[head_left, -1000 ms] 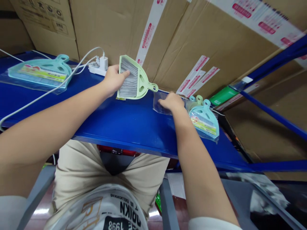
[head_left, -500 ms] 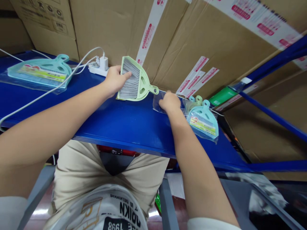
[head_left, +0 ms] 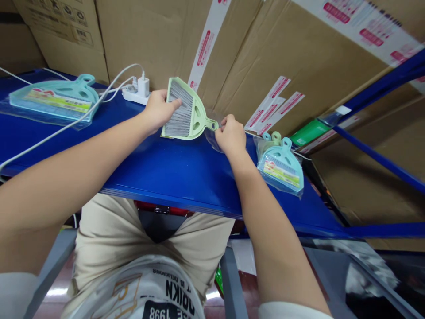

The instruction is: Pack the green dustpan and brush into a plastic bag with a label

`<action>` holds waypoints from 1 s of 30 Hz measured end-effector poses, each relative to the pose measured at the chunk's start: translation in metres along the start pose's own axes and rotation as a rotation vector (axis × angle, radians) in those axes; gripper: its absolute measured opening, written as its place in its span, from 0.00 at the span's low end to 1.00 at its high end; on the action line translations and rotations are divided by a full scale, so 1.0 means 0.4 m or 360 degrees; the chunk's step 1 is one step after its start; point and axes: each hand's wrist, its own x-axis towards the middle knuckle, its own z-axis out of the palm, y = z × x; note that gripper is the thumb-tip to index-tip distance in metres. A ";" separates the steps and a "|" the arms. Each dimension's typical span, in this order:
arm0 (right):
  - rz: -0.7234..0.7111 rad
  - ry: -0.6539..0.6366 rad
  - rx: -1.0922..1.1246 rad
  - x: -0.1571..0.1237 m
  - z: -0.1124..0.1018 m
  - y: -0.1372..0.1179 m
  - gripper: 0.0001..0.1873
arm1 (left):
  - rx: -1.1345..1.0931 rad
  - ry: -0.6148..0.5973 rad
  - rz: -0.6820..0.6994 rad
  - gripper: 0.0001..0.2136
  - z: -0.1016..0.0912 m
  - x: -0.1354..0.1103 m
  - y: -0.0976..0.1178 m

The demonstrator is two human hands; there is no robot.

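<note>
Beige trousers and a printed white shirt fill the near edge of my view, with both bare forearms reaching out over the blue counter (head_left: 172, 173). My left hand (head_left: 158, 110) has its fingers (head_left: 175, 103) clamped on the wide end of a pale green dustpan (head_left: 194, 116), thumb pressed across the grey brush bristles (head_left: 179, 110) nested in it; the pan is tipped up on its edge, its handle pointing right. My right hand (head_left: 229, 135) is pinched shut on a clear plastic bag (head_left: 212, 139) just beside that handle, the bag's mouth almost touching the handle's tip.

Right of that hand, lying on the counter, is a bagged teal dustpan set (head_left: 281, 166) with a coloured label, and a second pair of handles peeks out behind it. Far to the left lies another bagged teal set (head_left: 55, 98), with a white cable (head_left: 66, 126) running across it to a charger (head_left: 143, 85) plugged into a white power strip (head_left: 133, 94). Behind everything stand big cardboard boxes (head_left: 272, 48) with red-and-white tape, and a blue shelf rail (head_left: 378, 159) runs off at the right.
</note>
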 end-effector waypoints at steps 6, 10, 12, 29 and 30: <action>-0.0024 0.0056 0.0036 -0.001 -0.005 -0.006 0.14 | 0.0034 0.0019 -0.0003 0.08 0.001 -0.014 0.015; -0.0163 0.0148 0.0121 0.004 0.005 0.001 0.16 | -0.0020 0.0025 -0.0037 0.09 0.003 -0.020 0.023; -0.0228 0.0169 0.0142 0.004 0.010 0.002 0.17 | -0.0052 0.0020 -0.0062 0.09 0.003 -0.022 0.027; -0.0035 0.0296 0.0445 0.008 0.016 -0.016 0.14 | -0.0007 -0.0179 0.0135 0.03 0.007 -0.022 0.006; -0.0041 0.0306 0.0466 0.008 0.017 -0.016 0.13 | -0.0002 -0.0188 0.0129 0.03 0.007 -0.021 0.005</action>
